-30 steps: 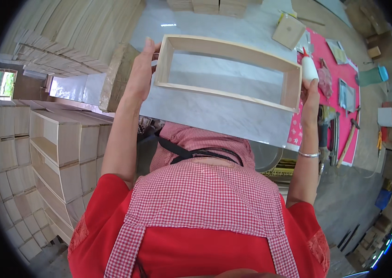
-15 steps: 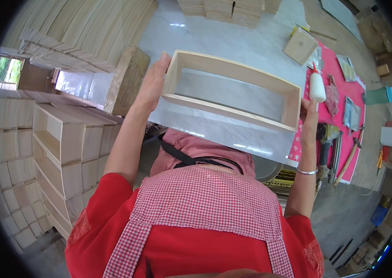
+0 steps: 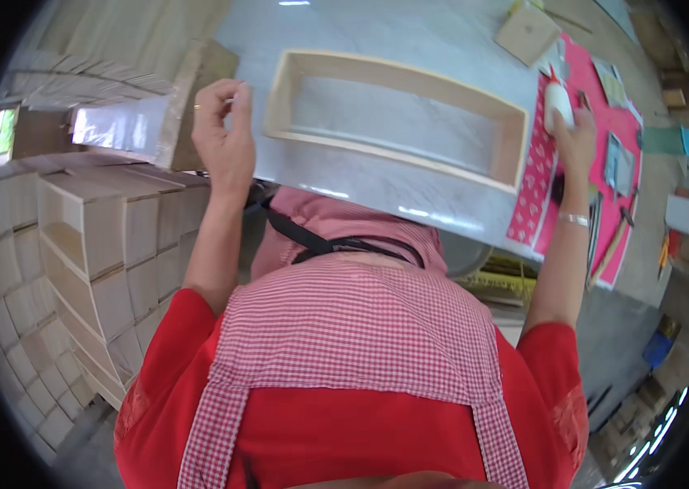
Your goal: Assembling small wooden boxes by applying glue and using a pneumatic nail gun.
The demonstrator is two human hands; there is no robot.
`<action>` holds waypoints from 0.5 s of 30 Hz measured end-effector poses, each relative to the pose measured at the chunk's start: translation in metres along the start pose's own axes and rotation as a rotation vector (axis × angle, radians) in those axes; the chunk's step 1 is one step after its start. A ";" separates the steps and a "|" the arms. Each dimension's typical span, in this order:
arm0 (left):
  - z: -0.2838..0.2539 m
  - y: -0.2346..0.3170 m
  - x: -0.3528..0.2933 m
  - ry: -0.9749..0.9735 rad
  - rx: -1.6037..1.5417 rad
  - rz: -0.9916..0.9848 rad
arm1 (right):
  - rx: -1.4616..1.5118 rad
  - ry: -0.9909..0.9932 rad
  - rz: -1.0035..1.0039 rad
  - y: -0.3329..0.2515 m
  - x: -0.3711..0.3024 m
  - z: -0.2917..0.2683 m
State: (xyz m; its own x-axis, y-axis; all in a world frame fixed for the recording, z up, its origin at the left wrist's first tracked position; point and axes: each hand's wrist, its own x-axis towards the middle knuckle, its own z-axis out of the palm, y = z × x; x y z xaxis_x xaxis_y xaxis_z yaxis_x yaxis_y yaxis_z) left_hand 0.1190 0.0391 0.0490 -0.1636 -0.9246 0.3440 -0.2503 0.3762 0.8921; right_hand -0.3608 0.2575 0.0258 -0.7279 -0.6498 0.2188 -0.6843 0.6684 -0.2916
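A long rectangular wooden frame (image 3: pixel 409 159) of pale wood lies on the grey, marble-patterned tabletop (image 3: pixel 336 175). Past its left end, my left hand (image 3: pixel 226 138) is raised and apart from it, with fingers loosely curled and nothing visible in them. My right hand (image 3: pixel 576 143) is at the lower part of a white squeeze bottle (image 3: pixel 555 99) with a red pointed tip, thumb on the near side; some of its fingers are hidden. The bottle is over the pink patterned cloth (image 3: pixel 541 175), right of the frame.
Tall stacks of thin wooden boards (image 3: pixel 108 49) stand at the far left, beside a rough block (image 3: pixel 189 106). Many wooden boxes (image 3: pixel 104 212) are piled at my left. On the cloth's right side lie a hammer (image 3: pixel 611 248) and a flat packet (image 3: pixel 620 167). A square wooden piece (image 3: pixel 526 34) sits beyond.
Both hands have let go of the wooden frame, which now rests on the table. My left hand has moved left; my right hand has moved right and taken hold of the squeeze bottle.
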 end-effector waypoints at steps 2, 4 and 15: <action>-0.001 0.018 -0.010 -0.083 0.050 0.160 | -0.070 -0.095 0.166 -0.009 0.004 0.017; -0.002 0.030 -0.021 -0.134 0.068 0.240 | -0.108 -0.094 0.198 -0.016 0.008 0.021; 0.051 0.051 -0.035 -0.514 0.499 0.706 | 0.946 0.479 0.344 -0.036 -0.021 -0.016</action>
State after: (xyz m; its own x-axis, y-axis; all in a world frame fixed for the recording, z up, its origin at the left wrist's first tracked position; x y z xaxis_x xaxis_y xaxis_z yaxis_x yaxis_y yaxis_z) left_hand 0.0632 0.0937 0.0673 -0.7913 -0.3866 0.4737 -0.2888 0.9192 0.2677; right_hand -0.3217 0.2531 0.0462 -0.9536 -0.1398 0.2667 -0.2825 0.1088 -0.9531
